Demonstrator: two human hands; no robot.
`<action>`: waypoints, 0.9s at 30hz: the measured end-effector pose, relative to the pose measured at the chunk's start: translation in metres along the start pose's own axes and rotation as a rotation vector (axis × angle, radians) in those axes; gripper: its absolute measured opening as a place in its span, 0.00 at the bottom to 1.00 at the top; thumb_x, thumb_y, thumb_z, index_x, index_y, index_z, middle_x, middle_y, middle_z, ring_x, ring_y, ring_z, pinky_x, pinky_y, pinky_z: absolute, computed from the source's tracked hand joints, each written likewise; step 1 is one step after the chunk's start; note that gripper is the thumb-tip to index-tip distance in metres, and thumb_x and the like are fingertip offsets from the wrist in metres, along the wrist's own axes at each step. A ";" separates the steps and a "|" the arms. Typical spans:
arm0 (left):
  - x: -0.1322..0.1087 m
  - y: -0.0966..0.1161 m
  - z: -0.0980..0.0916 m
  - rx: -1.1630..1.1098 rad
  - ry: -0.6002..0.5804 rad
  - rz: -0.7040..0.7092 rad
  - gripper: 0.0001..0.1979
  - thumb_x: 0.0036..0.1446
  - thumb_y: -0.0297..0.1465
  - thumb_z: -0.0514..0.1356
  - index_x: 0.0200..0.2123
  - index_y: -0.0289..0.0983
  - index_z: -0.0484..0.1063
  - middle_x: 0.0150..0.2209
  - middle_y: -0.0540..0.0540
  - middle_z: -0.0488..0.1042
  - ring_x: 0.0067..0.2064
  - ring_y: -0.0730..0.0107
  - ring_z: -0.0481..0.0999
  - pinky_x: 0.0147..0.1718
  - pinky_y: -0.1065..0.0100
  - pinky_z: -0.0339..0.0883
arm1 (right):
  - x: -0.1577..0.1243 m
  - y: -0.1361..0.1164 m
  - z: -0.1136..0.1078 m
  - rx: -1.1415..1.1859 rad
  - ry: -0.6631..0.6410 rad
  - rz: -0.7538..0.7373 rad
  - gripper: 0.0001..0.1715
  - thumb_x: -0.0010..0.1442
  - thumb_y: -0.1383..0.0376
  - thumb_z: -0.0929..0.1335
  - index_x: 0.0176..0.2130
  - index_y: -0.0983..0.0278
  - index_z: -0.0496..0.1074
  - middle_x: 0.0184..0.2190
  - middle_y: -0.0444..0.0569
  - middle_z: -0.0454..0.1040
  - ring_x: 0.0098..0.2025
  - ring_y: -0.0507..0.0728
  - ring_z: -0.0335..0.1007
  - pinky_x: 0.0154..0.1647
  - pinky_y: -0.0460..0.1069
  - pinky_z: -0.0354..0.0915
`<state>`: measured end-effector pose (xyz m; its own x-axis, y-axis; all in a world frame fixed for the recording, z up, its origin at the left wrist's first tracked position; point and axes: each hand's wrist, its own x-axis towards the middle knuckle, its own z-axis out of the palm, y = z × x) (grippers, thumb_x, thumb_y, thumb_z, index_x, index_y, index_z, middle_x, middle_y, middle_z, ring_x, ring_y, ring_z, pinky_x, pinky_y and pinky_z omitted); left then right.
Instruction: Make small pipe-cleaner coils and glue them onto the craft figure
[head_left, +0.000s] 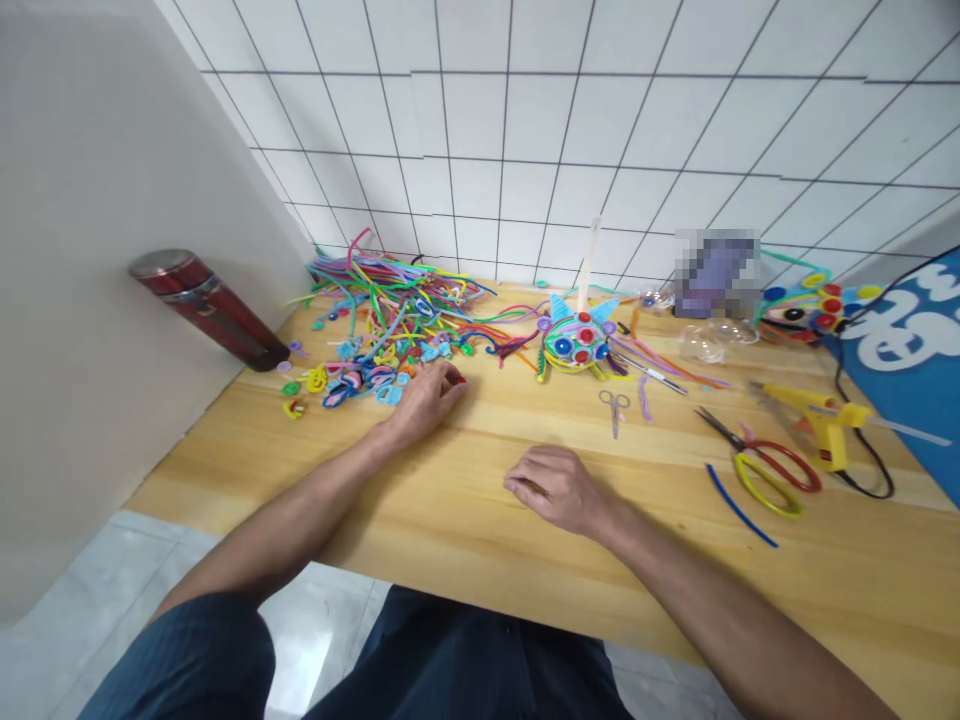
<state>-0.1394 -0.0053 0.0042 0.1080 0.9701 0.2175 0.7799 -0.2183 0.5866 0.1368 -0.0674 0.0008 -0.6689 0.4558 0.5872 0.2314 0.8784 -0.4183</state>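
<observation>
My left hand (pixel 427 402) rests on the wooden table beside a heap of small craft pieces. Its fingers are curled, and a small red piece (pixel 460 380) shows at the fingertips; its kind is too small to tell. Nearer the table's middle lies my right hand (pixel 555 490), closed with thumb and fingers together; whatever it holds, if anything, is hidden. Beyond both hands sits a round decorated craft figure (pixel 576 345) with blue spikes, red and blue buttons and coloured pipe cleaners. Small scissors (pixel 615 408) lie in front of it.
Many coloured pipe cleaners (pixel 405 285) lie at the back left, near a red thermos (pixel 217 310). To the right are large scissors (pixel 772 470), a blue pipe cleaner (pixel 741 507), a yellow glue gun (pixel 825 420) with its black cord, clear plastic balls (pixel 703 343) and another decorated figure (pixel 806 312).
</observation>
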 end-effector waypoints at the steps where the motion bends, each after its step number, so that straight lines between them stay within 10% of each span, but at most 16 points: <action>1: -0.001 0.000 0.000 -0.012 -0.002 -0.004 0.07 0.66 0.35 0.60 0.43 0.38 0.72 0.38 0.46 0.80 0.34 0.64 0.75 0.41 0.61 0.69 | 0.000 0.000 -0.001 0.000 -0.002 0.003 0.11 0.71 0.68 0.68 0.35 0.63 0.77 0.27 0.45 0.79 0.28 0.53 0.73 0.33 0.50 0.67; 27: 0.011 -0.004 -0.021 0.194 0.150 0.098 0.14 0.66 0.32 0.61 0.54 0.39 0.76 0.56 0.38 0.77 0.58 0.54 0.75 0.58 0.55 0.69 | 0.002 0.000 -0.006 -0.011 -0.033 0.024 0.09 0.70 0.72 0.67 0.37 0.61 0.74 0.28 0.44 0.78 0.30 0.52 0.75 0.32 0.48 0.68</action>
<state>-0.1541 0.0045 0.0208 0.1069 0.9156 0.3877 0.8754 -0.2716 0.4000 0.1398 -0.0654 0.0059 -0.6861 0.4723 0.5533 0.2557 0.8686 -0.4243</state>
